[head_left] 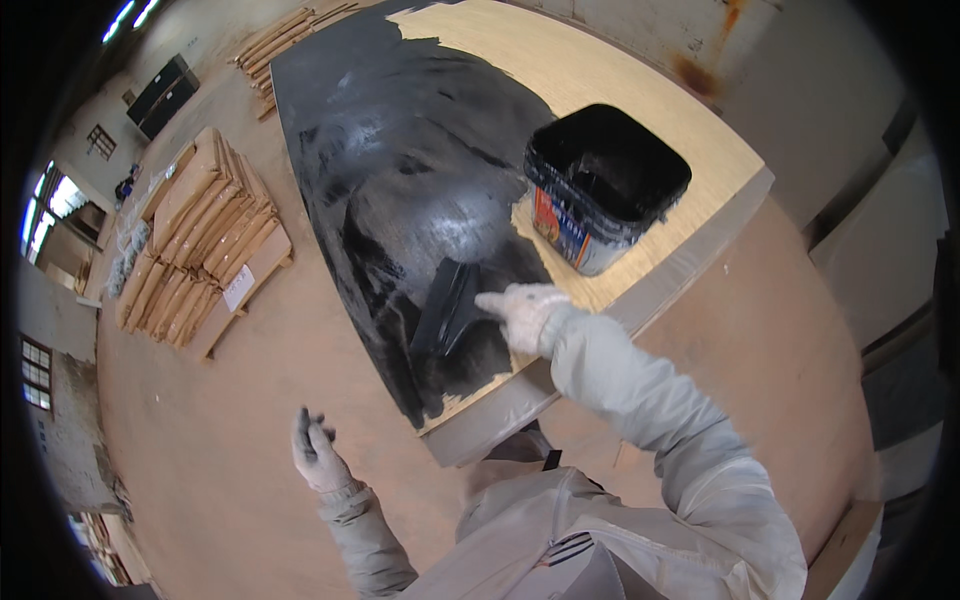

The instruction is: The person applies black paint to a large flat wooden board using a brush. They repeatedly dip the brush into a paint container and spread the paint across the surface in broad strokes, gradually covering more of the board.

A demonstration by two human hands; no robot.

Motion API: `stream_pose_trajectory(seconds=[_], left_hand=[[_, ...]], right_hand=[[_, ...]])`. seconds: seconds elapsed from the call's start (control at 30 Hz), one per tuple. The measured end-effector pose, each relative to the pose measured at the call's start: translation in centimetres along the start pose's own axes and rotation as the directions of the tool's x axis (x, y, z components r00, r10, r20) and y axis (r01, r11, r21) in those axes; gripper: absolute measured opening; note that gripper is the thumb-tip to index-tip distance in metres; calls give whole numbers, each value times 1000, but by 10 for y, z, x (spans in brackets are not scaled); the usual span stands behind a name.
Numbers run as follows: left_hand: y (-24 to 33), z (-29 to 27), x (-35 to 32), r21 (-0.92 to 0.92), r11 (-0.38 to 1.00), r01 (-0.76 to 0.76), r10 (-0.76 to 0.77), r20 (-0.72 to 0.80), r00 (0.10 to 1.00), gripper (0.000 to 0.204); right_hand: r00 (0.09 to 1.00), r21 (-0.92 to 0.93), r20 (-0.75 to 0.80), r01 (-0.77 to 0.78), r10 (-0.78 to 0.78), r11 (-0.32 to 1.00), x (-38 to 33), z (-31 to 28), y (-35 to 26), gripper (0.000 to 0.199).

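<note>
My right hand (527, 315), in a pale glove, grips a wide black spreader (445, 308) by its near side. The blade lies against a wet black coating (420, 190) smeared over much of a pale yellowish board (690, 130). Streaks and shiny patches show in that coating, and its edge is ragged. A square black-rimmed bucket (572, 240) stands on the bare part of the board, just beyond my right hand; its inside is coated black. Off the board's left side, my left hand (318, 452) hangs in the air with nothing in it, thumb apart and fingertips blackened.
The board tops a stack whose wrapped near side (500, 425) faces me. To the left, a pallet of brown-wrapped packages (205, 240) stands on the reddish floor (250, 420). Long wooden pieces (275, 50) lie at the far left. Large grey panels (890, 220) stand at the right.
</note>
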State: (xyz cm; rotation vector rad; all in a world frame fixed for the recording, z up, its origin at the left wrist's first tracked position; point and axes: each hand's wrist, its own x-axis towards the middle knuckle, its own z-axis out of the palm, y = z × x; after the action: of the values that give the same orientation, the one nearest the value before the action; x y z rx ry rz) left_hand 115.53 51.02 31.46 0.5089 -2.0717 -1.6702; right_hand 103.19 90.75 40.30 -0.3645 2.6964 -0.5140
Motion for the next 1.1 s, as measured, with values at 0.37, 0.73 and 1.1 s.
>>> stream_pose_trajectory(seconds=[0.37, 0.73, 1.1], left_hand=[[202, 338, -28, -94, 850, 518, -145, 903, 403, 69], [241, 434, -72, -86, 888, 452, -242, 748, 617, 45], [276, 585, -100, -167, 853, 495, -331, 561, 759, 49]], right_hand=[[1000, 209, -8, 21, -20, 978, -29, -4, 30, 30], [875, -201, -101, 448, -473, 871, -34, -9, 140, 24], [935, 389, -174, 353, -308, 851, -19, 13, 253, 28]])
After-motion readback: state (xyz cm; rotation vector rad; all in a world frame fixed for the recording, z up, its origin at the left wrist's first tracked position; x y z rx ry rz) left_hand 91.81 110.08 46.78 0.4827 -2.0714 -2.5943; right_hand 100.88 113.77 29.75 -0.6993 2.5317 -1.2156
